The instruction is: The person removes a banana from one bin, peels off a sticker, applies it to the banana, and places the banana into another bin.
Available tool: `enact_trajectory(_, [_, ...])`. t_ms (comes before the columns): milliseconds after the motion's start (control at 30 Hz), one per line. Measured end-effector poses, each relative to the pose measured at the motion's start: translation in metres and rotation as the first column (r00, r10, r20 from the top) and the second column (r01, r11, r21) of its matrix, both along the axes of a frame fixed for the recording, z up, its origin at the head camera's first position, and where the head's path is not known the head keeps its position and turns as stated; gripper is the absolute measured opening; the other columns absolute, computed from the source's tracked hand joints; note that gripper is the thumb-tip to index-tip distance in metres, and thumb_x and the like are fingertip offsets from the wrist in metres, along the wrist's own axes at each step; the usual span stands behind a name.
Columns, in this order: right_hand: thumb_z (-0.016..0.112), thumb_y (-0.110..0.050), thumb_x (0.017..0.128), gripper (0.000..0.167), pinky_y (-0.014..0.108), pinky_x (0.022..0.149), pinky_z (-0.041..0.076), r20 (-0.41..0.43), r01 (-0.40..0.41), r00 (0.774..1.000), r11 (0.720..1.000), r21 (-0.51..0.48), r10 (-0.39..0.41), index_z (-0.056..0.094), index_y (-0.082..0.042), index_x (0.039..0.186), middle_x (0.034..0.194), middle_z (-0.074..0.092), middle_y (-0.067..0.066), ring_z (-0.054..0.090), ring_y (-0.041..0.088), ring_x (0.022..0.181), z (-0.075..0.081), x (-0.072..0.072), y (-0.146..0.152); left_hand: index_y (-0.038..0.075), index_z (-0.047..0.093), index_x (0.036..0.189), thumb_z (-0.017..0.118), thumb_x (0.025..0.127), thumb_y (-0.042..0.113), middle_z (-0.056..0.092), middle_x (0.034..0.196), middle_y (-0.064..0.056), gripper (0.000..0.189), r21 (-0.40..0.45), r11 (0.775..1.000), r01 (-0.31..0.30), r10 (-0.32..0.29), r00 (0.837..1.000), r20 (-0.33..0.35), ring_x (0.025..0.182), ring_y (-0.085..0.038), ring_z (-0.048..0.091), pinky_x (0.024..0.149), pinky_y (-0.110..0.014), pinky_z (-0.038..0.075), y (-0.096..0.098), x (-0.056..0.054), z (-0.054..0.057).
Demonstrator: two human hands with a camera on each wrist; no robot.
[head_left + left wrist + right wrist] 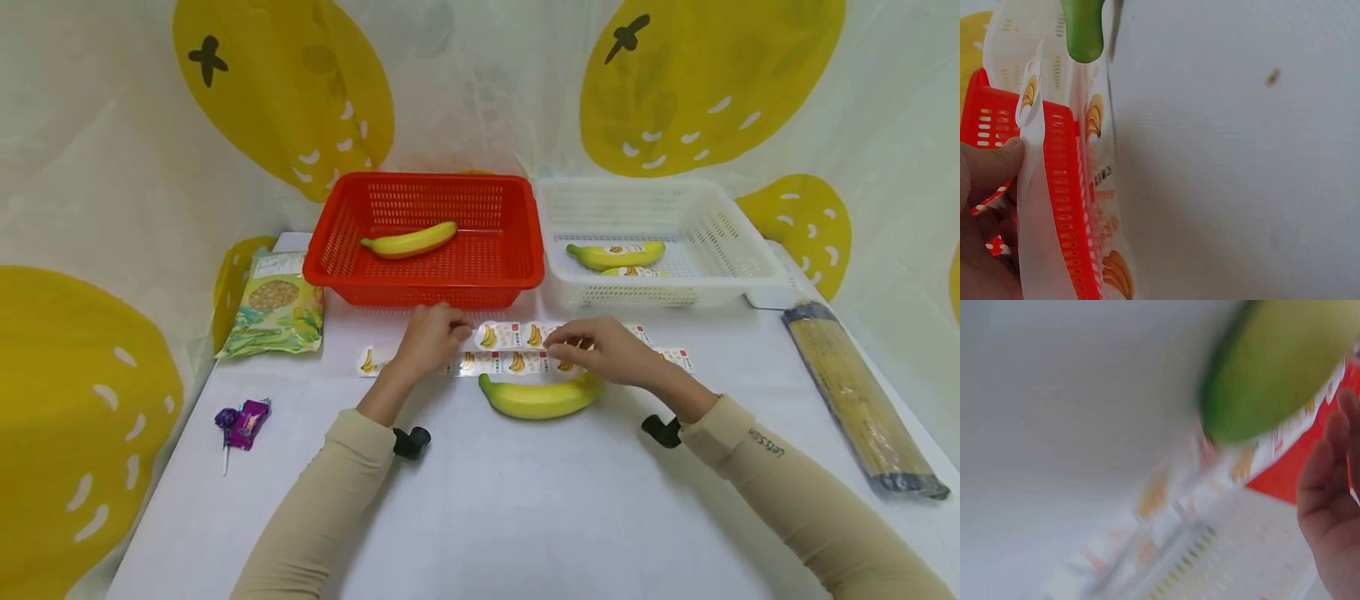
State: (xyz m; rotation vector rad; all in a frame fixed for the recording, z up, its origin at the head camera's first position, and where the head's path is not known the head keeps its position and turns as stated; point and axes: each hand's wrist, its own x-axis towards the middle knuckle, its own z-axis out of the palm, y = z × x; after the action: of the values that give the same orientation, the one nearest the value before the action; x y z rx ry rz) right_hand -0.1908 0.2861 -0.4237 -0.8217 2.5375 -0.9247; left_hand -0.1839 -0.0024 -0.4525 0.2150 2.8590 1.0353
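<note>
My left hand (432, 337) pinches the left part of a white sticker strip (498, 336) between thumb and fingers. In the left wrist view the strip's bare backing (1035, 206) stands on edge, with a banana-printed sticker (1029, 94) at its far end. The right hand (600, 348) is over the strips, fingers loosely bent; the right wrist view shows nothing in its fingers (1325, 487). A second sticker strip (517, 363) lies on the table just nearer. In front of it rests a yellow banana (540, 398) with green ends, its right end near my right hand.
A red basket (420, 296) at the back holds one banana (412, 241). Beside it, a white basket (660, 292) holds two bananas with stickers (626, 250). At left are a food packet (273, 304), lollipop (227, 419) and purple wrapper (249, 425); a wrapped roll (862, 400) lies right.
</note>
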Motion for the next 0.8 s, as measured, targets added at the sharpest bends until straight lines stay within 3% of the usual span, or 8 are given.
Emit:
enact_trajectory(133, [0.067,-0.019,0.099,0.021,0.027,0.073,0.051,-0.121,0.065,0.991,0.998,0.008,-0.064,0.076,-0.009,0.116,0.100,0.076,0.007,0.059,0.019,0.082,0.016,-0.017,-0.007,0.009,0.079,0.111,0.067,0.099,0.016,0.072,0.110,-0.008,0.019,0.006,1.000,0.014,-0.014,1.000,-0.008,0.101,-0.026,0.056,0.092,-0.038,0.038,0.003,0.003,0.007])
enact_trajectory(300, [0.067,-0.018,0.099,0.021,0.031,0.071,0.051,-0.156,-0.012,0.987,0.998,0.055,0.021,0.075,-0.009,0.117,0.104,0.075,0.006,0.059,0.020,0.081,0.029,-0.032,-0.030,0.011,0.079,0.111,0.067,0.099,0.017,0.071,0.108,-0.007,0.018,0.023,0.999,0.023,-0.023,1.000,-0.003,0.099,-0.026,0.051,0.085,-0.036,0.036,0.006,0.008,0.014])
enact_trajectory(500, [0.070,-0.020,0.098,0.021,0.032,0.074,0.054,-0.108,-0.073,0.990,0.984,0.159,0.091,0.077,-0.010,0.114,0.106,0.077,0.004,0.062,0.021,0.085,0.026,-0.038,-0.056,0.011,0.080,0.108,0.067,0.098,0.018,0.072,0.105,-0.007,0.017,0.012,0.999,0.048,-0.048,0.998,-0.030,0.096,-0.025,0.052,0.083,-0.035,0.037,0.008,0.009,0.015])
enact_trajectory(800, [0.073,-0.018,0.095,0.022,0.036,0.085,0.057,-0.125,-0.098,0.985,0.980,0.174,0.121,0.078,-0.011,0.115,0.105,0.076,0.002,0.063,0.019,0.089,0.016,-0.035,-0.064,0.011,0.079,0.108,0.068,0.098,0.018,0.071,0.104,-0.008,0.017,0.021,0.999,0.046,-0.046,0.999,-0.027,0.095,-0.026,0.051,0.083,-0.035,0.036,0.004,0.011,0.015])
